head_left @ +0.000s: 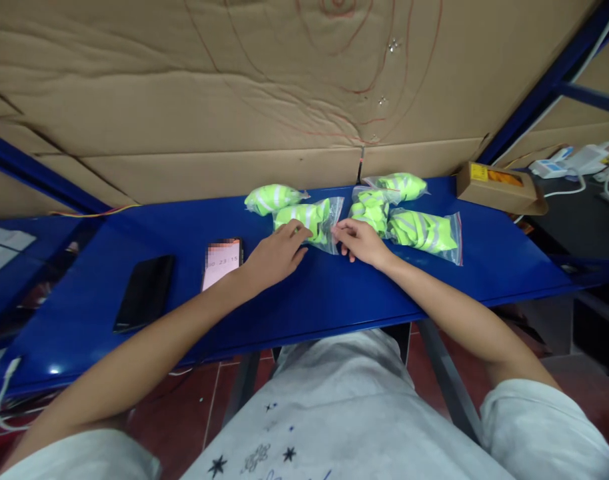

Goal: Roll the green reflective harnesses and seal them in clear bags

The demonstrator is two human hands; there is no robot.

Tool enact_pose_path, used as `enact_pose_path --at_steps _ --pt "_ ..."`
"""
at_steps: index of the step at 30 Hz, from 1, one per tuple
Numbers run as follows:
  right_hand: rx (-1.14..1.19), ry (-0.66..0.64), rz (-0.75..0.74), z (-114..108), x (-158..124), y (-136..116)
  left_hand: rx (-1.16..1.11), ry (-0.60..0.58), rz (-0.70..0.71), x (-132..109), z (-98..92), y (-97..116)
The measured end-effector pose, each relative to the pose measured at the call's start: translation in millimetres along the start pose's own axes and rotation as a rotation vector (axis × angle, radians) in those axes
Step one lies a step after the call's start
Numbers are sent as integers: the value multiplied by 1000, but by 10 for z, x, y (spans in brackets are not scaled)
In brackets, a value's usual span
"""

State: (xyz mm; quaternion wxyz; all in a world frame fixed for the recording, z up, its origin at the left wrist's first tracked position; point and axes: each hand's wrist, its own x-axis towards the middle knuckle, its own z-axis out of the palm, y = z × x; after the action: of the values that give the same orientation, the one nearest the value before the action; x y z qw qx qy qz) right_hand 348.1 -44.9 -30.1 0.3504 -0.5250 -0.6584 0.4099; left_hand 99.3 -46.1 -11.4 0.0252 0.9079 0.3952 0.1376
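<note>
A clear zip bag (pixel 298 215) holding folded neon-yellow cloth with silvery reflective stripes lies on the blue table in front of me. My left hand (pixel 283 253) is open over its near left part, fingers loosely bent and touching or just above the plastic. My right hand (pixel 360 241) is closed, with thumb and forefinger pinching the bag's right edge near the opening. Behind it rests a similar filled bag (pixel 273 199). To the right are more such bags: a crumpled one (pixel 370 208), one at the back (pixel 403 185) and one with a red zip line (pixel 424 233).
A phone (pixel 223 257) showing timer digits lies left of my left hand, and a black phone-like slab (pixel 144 292) lies farther left. An open cardboard box (pixel 499 188) stands at the right end. Cardboard panels (pixel 284 100) rise behind the blue table (pixel 324 300).
</note>
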Motion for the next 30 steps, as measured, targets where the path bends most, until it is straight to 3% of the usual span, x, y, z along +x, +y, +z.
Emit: enact_pose_path --at_steps 7,10,13,16,19,23,26,30 --pt "227 -250 -110 180 -145 -66 -348 110 -82 -47 -34 97" --pt "201 -268 -151 196 -199 -71 -505 54 -125 2 -80 105" --pt "116 -213 -176 218 -219 -73 -672 -2 -158 19 -128 120" --pt "4 -83 -175 265 -196 -55 -621 38 -152 25 -170 152" --pt "-60 83 -150 302 -131 -16 -616 229 -173 81 -225 125" --pt "-89 229 -150 261 -83 -38 -872 450 -275 233 -293 10" --pt "-59 278 -229 194 -130 -112 -971 450 -288 327 -254 20" --pt "-99 163 -286 128 -169 -108 -1045 345 -210 325 -105 210"
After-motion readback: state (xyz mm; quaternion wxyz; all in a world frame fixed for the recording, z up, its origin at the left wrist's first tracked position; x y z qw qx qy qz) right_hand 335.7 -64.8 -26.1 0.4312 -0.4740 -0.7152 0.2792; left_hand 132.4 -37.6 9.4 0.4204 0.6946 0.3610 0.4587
